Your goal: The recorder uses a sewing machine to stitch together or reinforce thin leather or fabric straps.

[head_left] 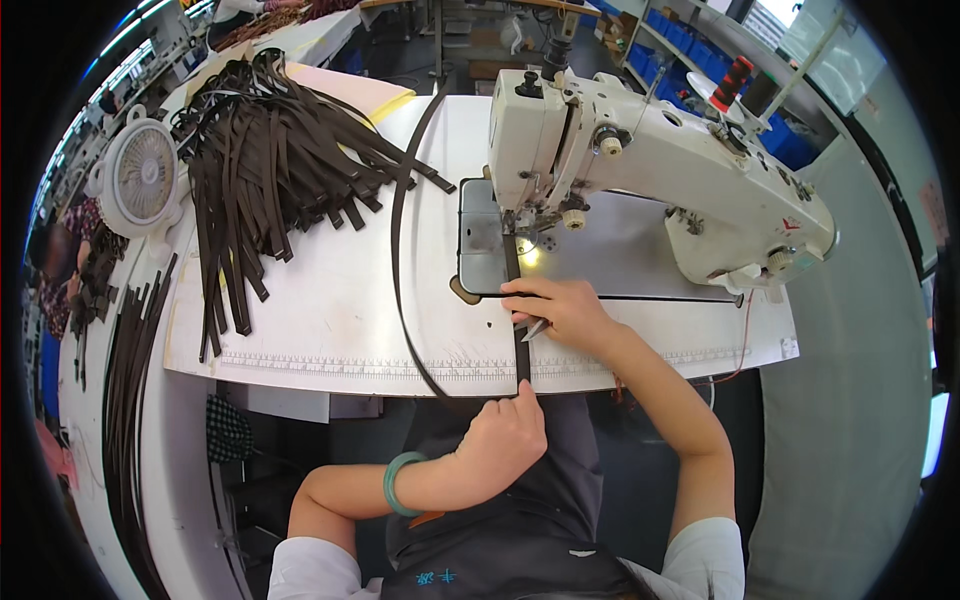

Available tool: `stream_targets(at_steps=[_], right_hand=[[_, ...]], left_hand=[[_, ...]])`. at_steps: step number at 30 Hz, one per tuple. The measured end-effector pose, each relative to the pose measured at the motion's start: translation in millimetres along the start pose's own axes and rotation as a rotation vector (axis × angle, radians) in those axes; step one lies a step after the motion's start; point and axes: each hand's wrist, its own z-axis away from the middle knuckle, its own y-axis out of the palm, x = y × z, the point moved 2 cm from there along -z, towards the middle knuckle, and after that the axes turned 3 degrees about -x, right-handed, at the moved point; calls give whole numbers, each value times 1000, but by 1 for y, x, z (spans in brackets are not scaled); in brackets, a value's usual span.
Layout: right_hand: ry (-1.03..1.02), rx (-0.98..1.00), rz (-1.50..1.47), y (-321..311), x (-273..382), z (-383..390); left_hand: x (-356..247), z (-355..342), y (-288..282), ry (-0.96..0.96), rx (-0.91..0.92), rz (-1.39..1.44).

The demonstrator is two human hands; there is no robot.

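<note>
A dark brown strap (522, 362) runs from under the needle of a white sewing machine (560, 140) toward me, past the table's front edge. My left hand (503, 440), a green bangle on its wrist, pinches the strap just off that edge. Close to the needle, my right hand (566, 315) presses the strap with its fingers and also holds a small pointed metal tool (534, 328), perhaps thread snips, partly hidden by the palm. The strap's loose length (397, 250) curves up over the table to the left. A lamp lights the metal plate (482, 240) beside the needle.
A heap of dark straps (270, 160) covers the table's left part. Beside it stands a small white fan (141, 172); more long strips (130, 400) lie on the side surface. Thread spools (733, 84) top the machine. Other people sit at the far left.
</note>
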Motion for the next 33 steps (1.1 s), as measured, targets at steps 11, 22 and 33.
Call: stream_targets(at_steps=[11,22,33], right_hand=[[-122,-122,38,-1,8,-2],[-159,-42,10,-3,20,6],[-137,-21,-25,-6,18,1]], left_hand=[[-37,99,57,-191,179,838],[-12,104,62,-523,-193,1308],[236,94,9,-592,-578,-149]])
